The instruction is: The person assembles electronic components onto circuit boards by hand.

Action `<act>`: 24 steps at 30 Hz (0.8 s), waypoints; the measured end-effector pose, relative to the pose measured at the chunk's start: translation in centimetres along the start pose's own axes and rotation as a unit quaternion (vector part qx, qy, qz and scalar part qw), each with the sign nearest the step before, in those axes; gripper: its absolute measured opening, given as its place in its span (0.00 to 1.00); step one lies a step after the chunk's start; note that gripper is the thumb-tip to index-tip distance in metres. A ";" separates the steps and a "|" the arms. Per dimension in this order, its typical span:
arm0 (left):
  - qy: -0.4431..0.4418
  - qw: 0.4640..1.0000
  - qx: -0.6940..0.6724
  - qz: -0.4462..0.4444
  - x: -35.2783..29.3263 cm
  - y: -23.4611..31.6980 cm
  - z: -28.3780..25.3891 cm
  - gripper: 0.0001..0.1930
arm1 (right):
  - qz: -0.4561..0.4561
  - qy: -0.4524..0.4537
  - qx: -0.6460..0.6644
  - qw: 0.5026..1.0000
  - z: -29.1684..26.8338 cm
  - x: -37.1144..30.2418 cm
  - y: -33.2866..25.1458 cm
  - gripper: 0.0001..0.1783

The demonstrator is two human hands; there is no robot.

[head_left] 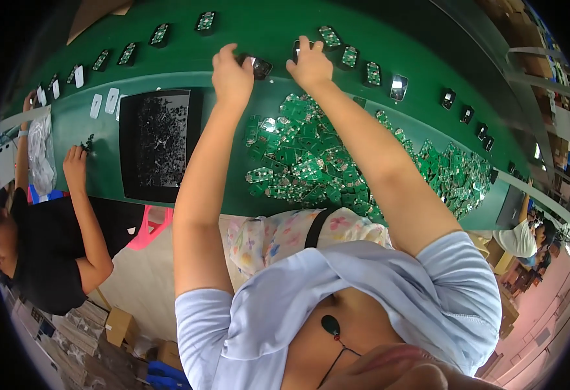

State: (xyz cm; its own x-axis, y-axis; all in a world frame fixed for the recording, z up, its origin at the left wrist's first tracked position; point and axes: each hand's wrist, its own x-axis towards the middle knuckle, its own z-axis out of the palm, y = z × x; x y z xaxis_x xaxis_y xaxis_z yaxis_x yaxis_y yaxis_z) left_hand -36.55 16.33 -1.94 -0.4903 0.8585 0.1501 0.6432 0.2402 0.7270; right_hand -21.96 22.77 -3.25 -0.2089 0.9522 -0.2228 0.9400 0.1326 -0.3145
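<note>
Both my arms reach forward over a green bench. My left hand (233, 77) is closed at the left end of a small black plastic case (259, 67) with a glossy inside; its thumb touches the case and the other fingers are partly hidden. To the right, my right hand (312, 67) has its fingers bent over another dark case (296, 49), which they mostly cover. Below my hands spreads a large heap of green circuit boards (308, 166), partly behind my right forearm. A row of cases with boards in them (349, 57) stands along the far strip.
A black tray of small black parts (161, 143) lies left of my left forearm. Beside it are pale flat covers (111, 101). A co-worker in black (48, 253) works at the left; another person (519, 239) sits far right. More black cases (449, 99) line the right.
</note>
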 end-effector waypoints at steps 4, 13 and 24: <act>-0.049 0.992 -0.064 -0.094 -3.3 1.4 -2.1 0.16 | -0.016 0.099 0.076 0.992 -2.5 -2.3 2.2 0.38; -0.227 0.874 -0.359 -0.238 -12.2 7.1 -2.8 0.13 | 0.214 0.175 -0.058 0.959 -8.4 -4.9 27.4 0.42; -0.261 0.791 -0.429 -0.349 -18.1 9.7 -2.8 0.13 | -0.047 0.065 -0.108 0.991 -6.9 -11.7 26.5 0.15</act>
State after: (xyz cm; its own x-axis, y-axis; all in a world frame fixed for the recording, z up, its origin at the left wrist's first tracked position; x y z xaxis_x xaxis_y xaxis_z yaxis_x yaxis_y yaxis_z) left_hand -23.03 1.83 4.29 -0.0962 0.7763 -0.6230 -0.4235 0.5346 0.7314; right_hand 7.21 17.04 -2.65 -0.2747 0.9585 -0.0758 0.9568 0.2647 -0.1204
